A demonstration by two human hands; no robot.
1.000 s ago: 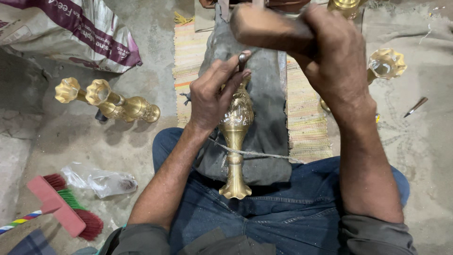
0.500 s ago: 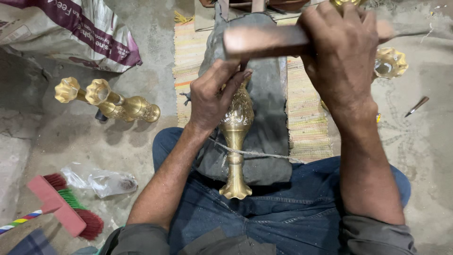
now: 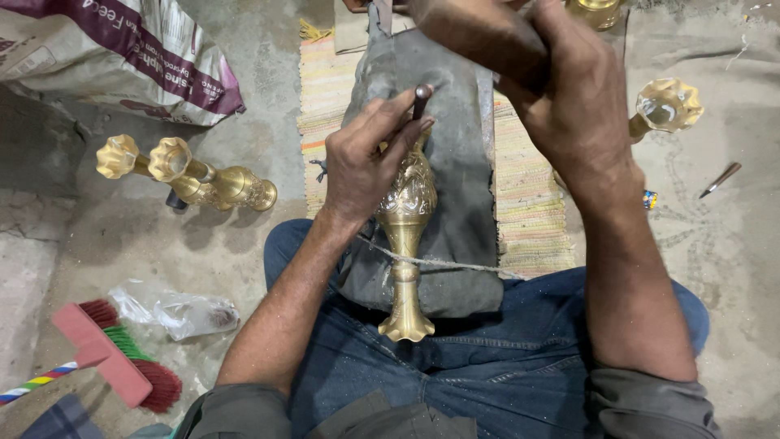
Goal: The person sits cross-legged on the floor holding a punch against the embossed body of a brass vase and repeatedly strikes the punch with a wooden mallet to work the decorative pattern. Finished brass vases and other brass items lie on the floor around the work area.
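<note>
A brass vase [image 3: 405, 219] with an engraved belly lies lengthwise on a dark grey block [image 3: 455, 106] between my knees, tied down by a thin cord [image 3: 439, 262]. My left hand [image 3: 366, 158] rests on the vase's upper part and pinches a small metal punch [image 3: 420, 99] upright against it. My right hand [image 3: 561, 97] is raised above the block, wrapped around a wooden mallet [image 3: 471, 32] whose head is blurred over the punch.
Two brass vases [image 3: 187, 172] lie on the concrete floor at left, below a printed sack [image 3: 114, 49]. A striped woven mat [image 3: 528, 195] lies under the block. Another brass vase [image 3: 666, 106] and a small metal tool [image 3: 720, 179] are at right. A pink brush [image 3: 114, 362] and a plastic bag [image 3: 179, 309] sit lower left.
The mallet in my right hand has swung left and down toward the punch. My left hand and the vase have stayed in place.
</note>
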